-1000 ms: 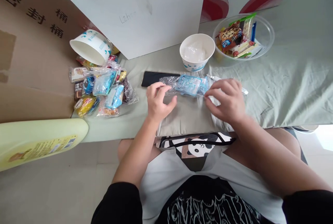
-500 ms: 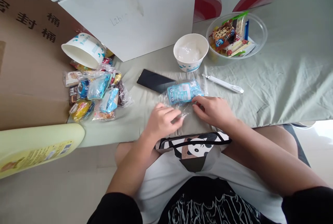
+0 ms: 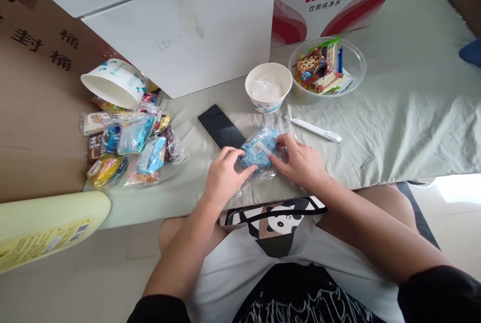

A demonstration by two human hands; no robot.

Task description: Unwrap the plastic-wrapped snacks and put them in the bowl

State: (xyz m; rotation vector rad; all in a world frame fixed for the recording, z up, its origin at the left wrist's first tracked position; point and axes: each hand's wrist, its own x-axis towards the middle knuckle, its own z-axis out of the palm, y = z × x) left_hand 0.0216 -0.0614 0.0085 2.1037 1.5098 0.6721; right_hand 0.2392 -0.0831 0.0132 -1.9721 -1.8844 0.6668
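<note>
A blue snack packet [image 3: 261, 146] in clear wrapping lies on the cloth, tilted, with a white barcode label facing up. My left hand [image 3: 226, 174] grips its left end between thumb and fingers. At its right end, the thumb and fingers of my right hand [image 3: 300, 160] close on the edge. Loose clear plastic [image 3: 250, 183] spreads below the packet. Just behind it, a black phone [image 3: 221, 126] lies flat, its lower corner touching or partly under the packet. A white utility knife [image 3: 313, 128] rests to the right, apart from my hands.
A paper bowl [image 3: 268, 105] with clear plastic inside stands behind the packet. Beside it is a clear plastic bowl [image 3: 358, 65] of wrapped snacks. At left, a tipped paper bowl [image 3: 112, 82] lies by a pile of snack packets [image 3: 137, 135]. Boxes [image 3: 221, 27] stand along the back.
The blue packet has been turned at a slant, its barcode side now showing. My left hand has moved up onto its left end, and my right hand has closed in on the right. The view has shifted slightly.
</note>
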